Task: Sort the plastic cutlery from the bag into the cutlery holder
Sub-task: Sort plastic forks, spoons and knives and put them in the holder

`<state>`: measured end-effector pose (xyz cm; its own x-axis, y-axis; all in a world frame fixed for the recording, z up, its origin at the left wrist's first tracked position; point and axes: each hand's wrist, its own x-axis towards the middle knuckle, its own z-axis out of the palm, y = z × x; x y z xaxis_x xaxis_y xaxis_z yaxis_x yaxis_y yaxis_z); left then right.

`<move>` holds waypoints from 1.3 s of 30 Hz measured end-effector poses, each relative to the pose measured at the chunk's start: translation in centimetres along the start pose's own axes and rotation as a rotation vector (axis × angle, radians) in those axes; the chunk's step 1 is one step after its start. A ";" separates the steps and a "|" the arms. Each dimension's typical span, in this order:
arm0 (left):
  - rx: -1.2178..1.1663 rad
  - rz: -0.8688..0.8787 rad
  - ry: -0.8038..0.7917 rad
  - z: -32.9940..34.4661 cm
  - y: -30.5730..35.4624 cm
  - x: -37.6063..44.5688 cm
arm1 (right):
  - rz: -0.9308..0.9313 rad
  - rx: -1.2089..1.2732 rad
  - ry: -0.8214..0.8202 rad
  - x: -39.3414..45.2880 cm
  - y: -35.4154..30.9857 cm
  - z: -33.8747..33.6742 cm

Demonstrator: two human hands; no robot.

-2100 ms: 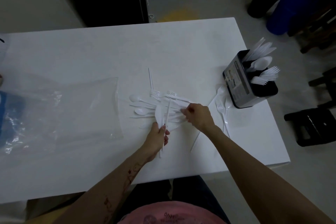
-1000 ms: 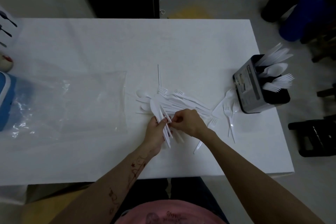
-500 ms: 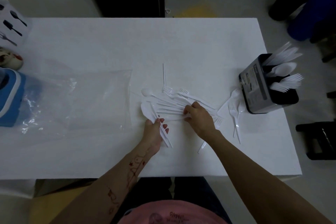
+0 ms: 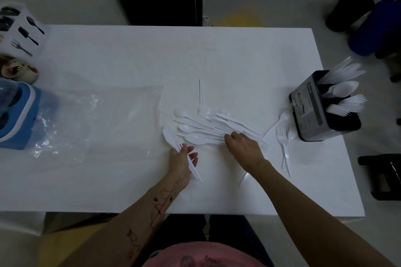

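Observation:
A loose pile of white plastic cutlery (image 4: pixel 208 125) lies in the middle of the white table (image 4: pixel 130 56). My left hand (image 4: pixel 181 162) holds a small bunch of white knives (image 4: pixel 171 137), their blades pointing up-left. My right hand (image 4: pixel 243 145) rests on the pile's right part, fingers curled on the handles; whether it grips any piece is hidden. The dark cutlery holder (image 4: pixel 308 110) stands at the table's right edge with knives, spoons and forks upright in separate compartments. The clear plastic bag (image 4: pixel 104 123) lies flat at the left.
A few forks (image 4: pixel 283 136) and a spoon lie beside the holder. A blue container (image 4: pixel 17 115) sits at the left edge, a white box with cutlery pictures (image 4: pixel 21 30) behind it. Dark stools (image 4: pixel 382 171) and bins (image 4: pixel 349 11) stand on the floor at the right.
My two hands were together over the knives; the right has moved out onto the pile. The left keeps the knife bunch. The camera has shifted, so the table sits further right in view.

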<state>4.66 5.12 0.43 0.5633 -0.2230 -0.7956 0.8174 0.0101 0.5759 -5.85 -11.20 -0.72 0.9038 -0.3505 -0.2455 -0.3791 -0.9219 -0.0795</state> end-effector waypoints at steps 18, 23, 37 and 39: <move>0.051 -0.005 -0.057 1.7 -0.2 -0.3 | -0.073 0.056 0.176 -2.2 2.5 1.1; 0.059 0.008 -0.065 1.9 -0.5 -0.4 | -0.035 0.197 0.194 -2.6 3.4 1.2; 0.069 0.005 -0.053 1.9 -0.8 -0.8 | 0.078 0.301 0.054 -1.5 1.6 1.3; 0.065 0.003 -0.057 1.9 -0.9 -0.9 | 0.149 0.409 0.041 -1.3 1.7 1.3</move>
<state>3.22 3.48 0.95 0.5565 -0.2783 -0.7828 0.8052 -0.0516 0.5908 -7.94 -12.08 -1.84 0.8374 -0.4885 -0.2452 -0.5458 -0.7227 -0.4241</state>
